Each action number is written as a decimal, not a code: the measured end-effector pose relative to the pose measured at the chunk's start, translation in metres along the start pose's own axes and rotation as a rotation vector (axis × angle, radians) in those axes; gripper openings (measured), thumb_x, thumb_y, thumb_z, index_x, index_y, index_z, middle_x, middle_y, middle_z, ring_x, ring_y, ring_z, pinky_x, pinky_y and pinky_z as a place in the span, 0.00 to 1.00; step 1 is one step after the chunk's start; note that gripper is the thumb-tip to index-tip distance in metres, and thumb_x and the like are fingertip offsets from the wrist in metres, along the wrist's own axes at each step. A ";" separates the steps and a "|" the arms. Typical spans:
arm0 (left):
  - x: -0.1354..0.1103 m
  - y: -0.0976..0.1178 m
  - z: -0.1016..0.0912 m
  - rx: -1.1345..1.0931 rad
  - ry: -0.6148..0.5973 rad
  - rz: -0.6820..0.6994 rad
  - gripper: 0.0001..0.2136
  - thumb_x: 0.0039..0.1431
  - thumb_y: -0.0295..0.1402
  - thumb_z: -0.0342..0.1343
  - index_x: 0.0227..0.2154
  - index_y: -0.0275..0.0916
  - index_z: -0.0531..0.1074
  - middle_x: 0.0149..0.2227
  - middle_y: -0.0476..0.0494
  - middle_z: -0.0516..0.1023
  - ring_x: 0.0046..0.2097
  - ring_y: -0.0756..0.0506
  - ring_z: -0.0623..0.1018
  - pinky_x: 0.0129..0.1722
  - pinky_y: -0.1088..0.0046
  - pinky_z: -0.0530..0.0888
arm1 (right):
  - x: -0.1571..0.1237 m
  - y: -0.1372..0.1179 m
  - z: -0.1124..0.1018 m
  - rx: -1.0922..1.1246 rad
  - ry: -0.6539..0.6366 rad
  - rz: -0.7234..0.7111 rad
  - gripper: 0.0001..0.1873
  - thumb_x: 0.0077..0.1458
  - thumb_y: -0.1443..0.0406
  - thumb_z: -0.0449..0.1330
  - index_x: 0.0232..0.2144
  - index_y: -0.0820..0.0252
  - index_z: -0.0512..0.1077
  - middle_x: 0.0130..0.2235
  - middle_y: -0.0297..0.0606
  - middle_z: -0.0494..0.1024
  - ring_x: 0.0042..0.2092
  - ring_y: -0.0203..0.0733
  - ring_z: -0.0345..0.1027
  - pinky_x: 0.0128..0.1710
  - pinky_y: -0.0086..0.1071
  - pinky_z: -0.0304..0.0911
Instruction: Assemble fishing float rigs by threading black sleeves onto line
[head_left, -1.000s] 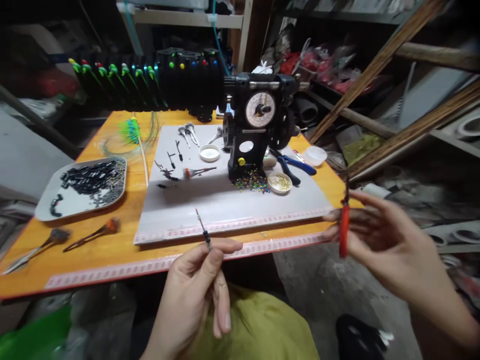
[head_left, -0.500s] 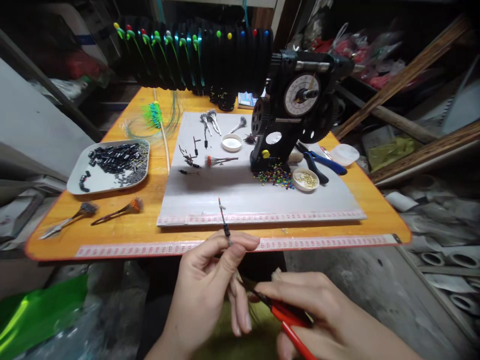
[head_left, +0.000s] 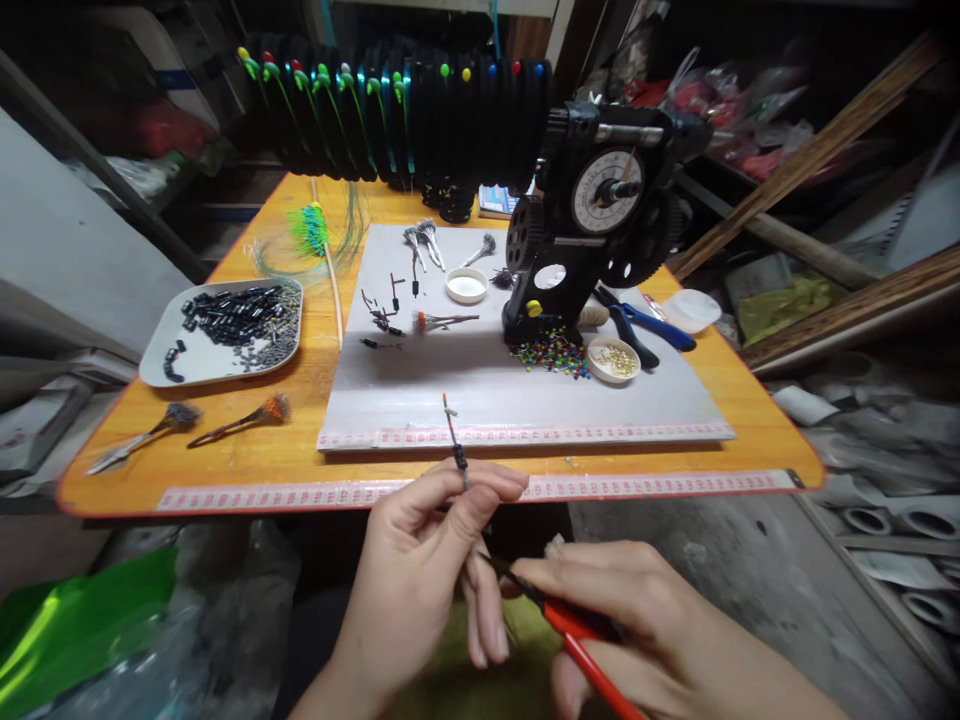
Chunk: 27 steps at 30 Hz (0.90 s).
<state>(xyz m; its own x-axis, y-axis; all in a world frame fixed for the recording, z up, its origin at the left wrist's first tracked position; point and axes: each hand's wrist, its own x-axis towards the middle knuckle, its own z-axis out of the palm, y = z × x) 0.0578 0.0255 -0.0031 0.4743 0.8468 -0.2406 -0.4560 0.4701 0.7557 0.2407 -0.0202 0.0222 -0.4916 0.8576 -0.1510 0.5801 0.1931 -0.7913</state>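
Observation:
My left hand [head_left: 427,560] pinches a thin, dark, wire-like piece [head_left: 452,425] between thumb and forefinger. The piece points up, with an orange tip, a small pale side bit and black sleeves just above the fingers. Closed in my right hand [head_left: 630,610] is a pair of red-handled pliers [head_left: 592,665]. Their dark jaws reach in under my left thumb, by the lower fingers of that hand. What the jaws touch there is hidden behind the fingers. Thin strands hang below the left hand.
A white board [head_left: 450,400] lies on the wooden table [head_left: 315,430]. On it are a black geared stand [head_left: 570,220], coloured beads [head_left: 551,355], a dish of gold bits [head_left: 613,358] and blue-black pliers [head_left: 652,328]. A tray [head_left: 150,360] of black sleeves stands left.
The whole view has shifted slightly, so things sit a little further right. Both hands keep nearly the same pose, with the pliers still between them.

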 end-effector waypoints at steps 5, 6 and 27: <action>0.001 -0.005 -0.006 -0.020 0.088 0.028 0.07 0.62 0.36 0.63 0.35 0.39 0.82 0.25 0.49 0.83 0.18 0.55 0.78 0.16 0.88 0.73 | -0.035 0.035 -0.031 -0.239 0.424 -0.006 0.14 0.64 0.55 0.59 0.49 0.48 0.75 0.34 0.34 0.84 0.32 0.40 0.79 0.34 0.28 0.72; 0.000 -0.005 -0.007 -0.030 0.101 0.044 0.06 0.61 0.35 0.64 0.37 0.39 0.82 0.26 0.49 0.83 0.19 0.54 0.79 0.17 0.87 0.74 | -0.044 0.049 -0.045 -0.346 0.551 0.073 0.18 0.62 0.50 0.59 0.49 0.49 0.74 0.33 0.36 0.83 0.28 0.40 0.77 0.28 0.28 0.71; -0.027 -0.024 -0.026 -0.380 -0.177 -0.057 0.15 0.71 0.36 0.51 0.34 0.34 0.79 0.31 0.38 0.86 0.19 0.53 0.80 0.14 0.90 0.69 | 0.087 -0.020 -0.011 0.945 0.036 -0.028 0.20 0.67 0.56 0.55 0.58 0.56 0.68 0.46 0.42 0.80 0.21 0.26 0.66 0.16 0.21 0.59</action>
<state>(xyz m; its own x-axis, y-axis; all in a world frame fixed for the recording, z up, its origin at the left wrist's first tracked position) 0.0365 -0.0026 -0.0309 0.6136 0.7766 -0.1426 -0.6547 0.6013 0.4580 0.1933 0.0553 0.0312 -0.4680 0.8757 -0.1190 -0.2061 -0.2391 -0.9489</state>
